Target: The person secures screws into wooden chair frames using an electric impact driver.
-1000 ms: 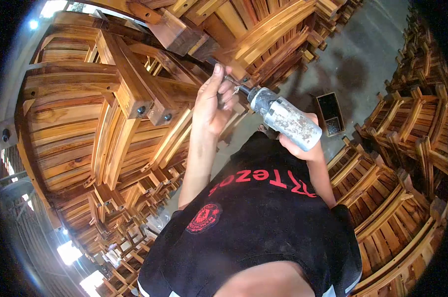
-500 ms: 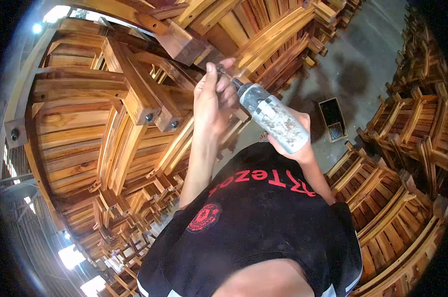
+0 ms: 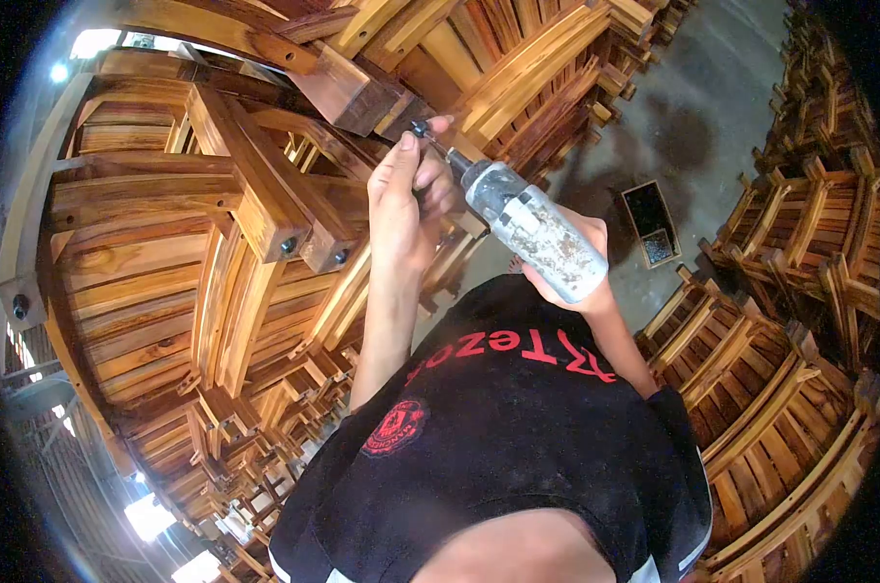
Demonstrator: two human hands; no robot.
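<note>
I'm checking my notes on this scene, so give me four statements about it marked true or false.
1. The right hand holds the cylindrical tool. True.
2. The left hand is empty. False: it holds a small dark piece at its fingertips.
3. The open box stands on the floor. True.
4. The person's shirt is plain white. False: it is mostly black, with red lettering.
</note>
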